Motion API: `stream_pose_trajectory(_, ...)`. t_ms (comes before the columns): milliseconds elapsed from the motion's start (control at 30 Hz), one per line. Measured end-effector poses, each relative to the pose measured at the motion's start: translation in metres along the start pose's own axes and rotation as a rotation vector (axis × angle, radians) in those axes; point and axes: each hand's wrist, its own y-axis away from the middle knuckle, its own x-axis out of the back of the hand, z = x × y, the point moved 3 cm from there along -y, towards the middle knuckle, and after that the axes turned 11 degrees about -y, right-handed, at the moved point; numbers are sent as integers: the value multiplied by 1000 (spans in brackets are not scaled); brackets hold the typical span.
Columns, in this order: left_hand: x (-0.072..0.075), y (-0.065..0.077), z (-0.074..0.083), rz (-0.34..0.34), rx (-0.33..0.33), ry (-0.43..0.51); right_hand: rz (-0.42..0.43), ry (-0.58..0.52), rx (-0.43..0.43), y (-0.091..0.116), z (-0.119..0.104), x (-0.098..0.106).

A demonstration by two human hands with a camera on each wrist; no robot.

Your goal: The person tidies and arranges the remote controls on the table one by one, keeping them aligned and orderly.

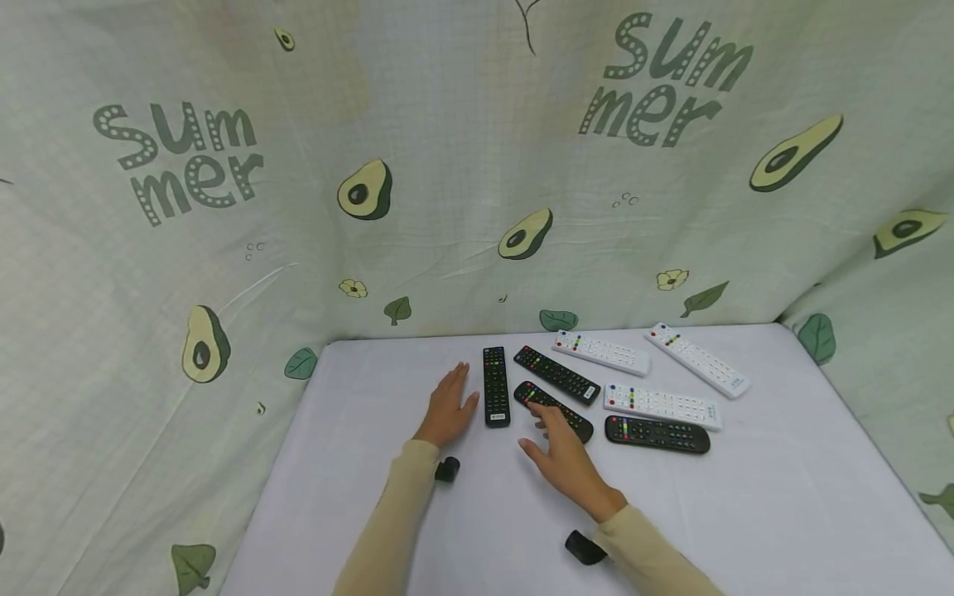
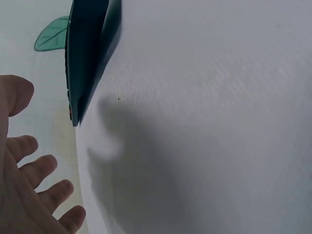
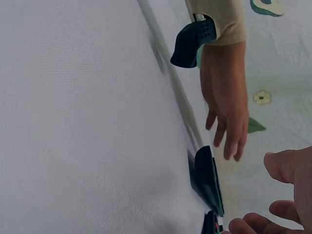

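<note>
We see a slanting black remote [image 1: 577, 424] on the counter [image 1: 790, 505], partly covered from above by the right grip [image 1: 570, 468], spread with thumb apart and fingers slightly bent, though we cannot tell whether it touches. Left of it we find an upright-set black remote [image 1: 497, 389] lying just beside the left grip [image 1: 445, 411], also spread, its fingers nearly straight. Further out we see another slanting black remote [image 1: 556, 375] above the first, a fourth black remote [image 1: 656, 434] at right, three white remotes [image 1: 663, 406] and a printed cloth [image 1: 440, 124] behind
</note>
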Motion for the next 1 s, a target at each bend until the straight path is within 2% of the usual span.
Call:
stream_pose_trajectory(167,-6,-6,1,8,-8,-7,26,-32,17,-8,3,-10)
stream_pose_trajectory(367,-6,-11,4,0,3,6,56,-29,20,-18,7,-21)
stream_pose_trajectory(733,-16,-21,3,-15,-5,20,82,45,-19,-34,11,-37)
stream_pose_trajectory(1000,-13,-24,9,-23,9,51,147,119,-12,-43,9,-48)
